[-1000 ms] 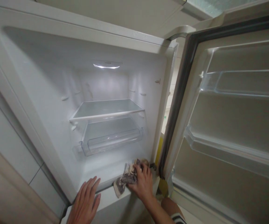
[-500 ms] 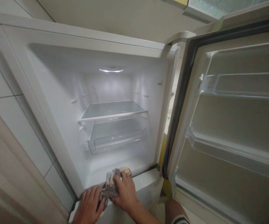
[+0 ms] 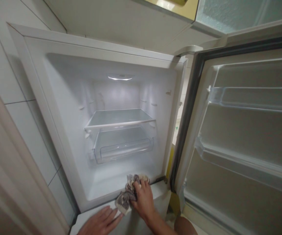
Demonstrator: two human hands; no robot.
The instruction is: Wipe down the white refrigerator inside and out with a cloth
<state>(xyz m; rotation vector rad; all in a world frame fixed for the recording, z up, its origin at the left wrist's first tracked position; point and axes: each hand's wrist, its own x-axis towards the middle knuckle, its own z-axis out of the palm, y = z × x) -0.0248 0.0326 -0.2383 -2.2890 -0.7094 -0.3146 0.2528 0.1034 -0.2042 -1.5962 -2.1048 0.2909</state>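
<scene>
I look into an open, lit fridge compartment (image 3: 65,130). My right hand (image 3: 143,199) is closed on a crumpled grey and cream cloth (image 3: 128,192) and presses it on the front sill of the compartment, near the right corner. My left hand (image 3: 101,222) lies flat with fingers spread on the white ledge just below the sill, its fingertips close to the cloth. Inside, a glass shelf (image 3: 117,118) sits above a clear plastic drawer (image 3: 123,148).
The fridge door (image 3: 243,137) stands open at the right, with clear door bins (image 3: 250,99) and a dark rubber seal (image 3: 187,114). A white tiled wall (image 3: 16,98) is on the left. A knee shows at the bottom right (image 3: 187,227).
My right hand slid the cloth left along the sill until it met my left hand, then back to the right. My left hand dropped lower and flattened out. The view tilted.
</scene>
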